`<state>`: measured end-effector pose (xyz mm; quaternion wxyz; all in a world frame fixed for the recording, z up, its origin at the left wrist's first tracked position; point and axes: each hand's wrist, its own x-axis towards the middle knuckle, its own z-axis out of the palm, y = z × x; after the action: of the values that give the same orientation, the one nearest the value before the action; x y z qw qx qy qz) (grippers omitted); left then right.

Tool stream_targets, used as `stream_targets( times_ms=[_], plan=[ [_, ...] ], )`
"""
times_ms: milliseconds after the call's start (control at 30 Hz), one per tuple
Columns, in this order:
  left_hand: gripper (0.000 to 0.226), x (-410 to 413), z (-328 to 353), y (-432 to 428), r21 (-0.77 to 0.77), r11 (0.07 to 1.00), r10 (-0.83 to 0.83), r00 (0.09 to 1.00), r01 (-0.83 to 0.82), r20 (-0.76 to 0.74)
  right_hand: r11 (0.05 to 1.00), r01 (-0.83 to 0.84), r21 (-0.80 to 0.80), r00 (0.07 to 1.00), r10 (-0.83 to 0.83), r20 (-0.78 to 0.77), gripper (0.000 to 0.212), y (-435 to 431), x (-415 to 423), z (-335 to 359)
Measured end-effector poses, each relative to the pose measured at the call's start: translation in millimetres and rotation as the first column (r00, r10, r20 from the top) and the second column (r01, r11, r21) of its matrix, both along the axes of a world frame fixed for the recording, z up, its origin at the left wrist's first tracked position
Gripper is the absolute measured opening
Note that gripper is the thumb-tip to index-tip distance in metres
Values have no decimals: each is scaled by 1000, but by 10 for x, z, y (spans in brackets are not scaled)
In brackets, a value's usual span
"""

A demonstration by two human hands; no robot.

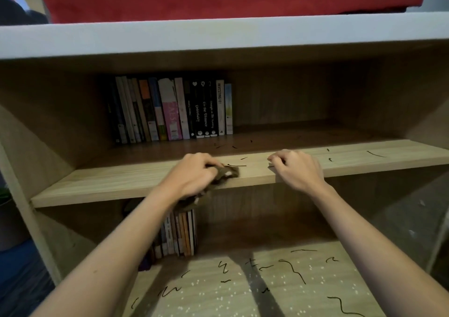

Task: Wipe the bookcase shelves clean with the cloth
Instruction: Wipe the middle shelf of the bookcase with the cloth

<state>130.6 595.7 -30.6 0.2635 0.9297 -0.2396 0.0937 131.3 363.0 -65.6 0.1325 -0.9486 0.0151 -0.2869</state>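
Books [170, 109] stand in a row at the back left of the middle shelf [109, 183], well behind its front edge. At that edge the left hand [194, 173] has its grip clenched round the cloth [227, 172], a dark crumpled rag bunched under the fingers, with a tail hanging below the board. Just right of the cloth lie thin dark marks [237, 165]. Farther along the same edge sits the right hand [295, 168], fingers curled, knuckles up, nothing visible in its grip; whether the thumb hooks beneath I cannot tell. More marks dot the board at far right, and the lower shelf [315, 299] carries many. The cloth looks soft, light and limp, likely to fold rather than push. It is best held bunched in the palm, fingers pressing a pad of it flat.
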Motion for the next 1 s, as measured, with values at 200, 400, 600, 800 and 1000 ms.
stream_targets(
  times_ms=[200,400,600,800,1000],
  plan=[
    [35,178,92,-522,166,984,75,996,-67,-39,989,-148,-26,961,137,-242,39,-220,-104,126],
    [33,95,214,-216,179,976,-101,987,123,-126,993,-117,11,982,118,-148,38,-230,-55,69],
    [31,238,169,-477,114,992,-34,996,43,-80,992,-126,17,983,128,-135,38,-234,-63,67],
    [40,58,173,-765,131,955,-248,958,266,-142,996,-86,-5,992,85,-96,37,-207,-91,84],
    [33,223,247,-369,123,988,-72,984,93,-165,992,-129,0,989,129,-68,38,-214,-87,45]
  ],
)
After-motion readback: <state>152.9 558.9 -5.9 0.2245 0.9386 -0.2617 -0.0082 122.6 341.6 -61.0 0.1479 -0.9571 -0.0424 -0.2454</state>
